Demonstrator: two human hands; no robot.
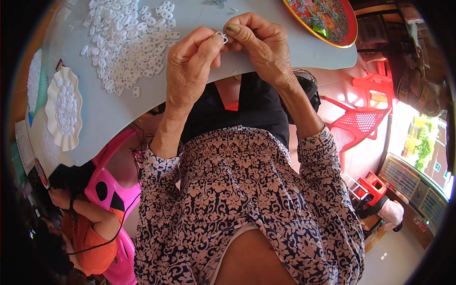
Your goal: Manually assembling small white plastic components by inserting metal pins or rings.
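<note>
Between thumb and forefinger, my left hand (192,64) pinches a small white plastic clip (221,36) over the table's near edge. Right against it, my right hand (263,45) is closed in a pinch, thumb pressed on the fingers; what it holds is hidden. To the left of my hands lies a big heap of similar white oval clips (128,52) with holes in them. A red and gold round tray (352,33) at the upper right holds many thin metal pieces, like pins or nails, and a bit of green wrapper.
On the table's (304,56) left side stands a cream scalloped dish (72,137) of white pieces. A few metal bits (217,2) lie at the far edge. A person in orange (102,237) sits by a pink chair (107,183) on the left; a red chair (354,124) stands right.
</note>
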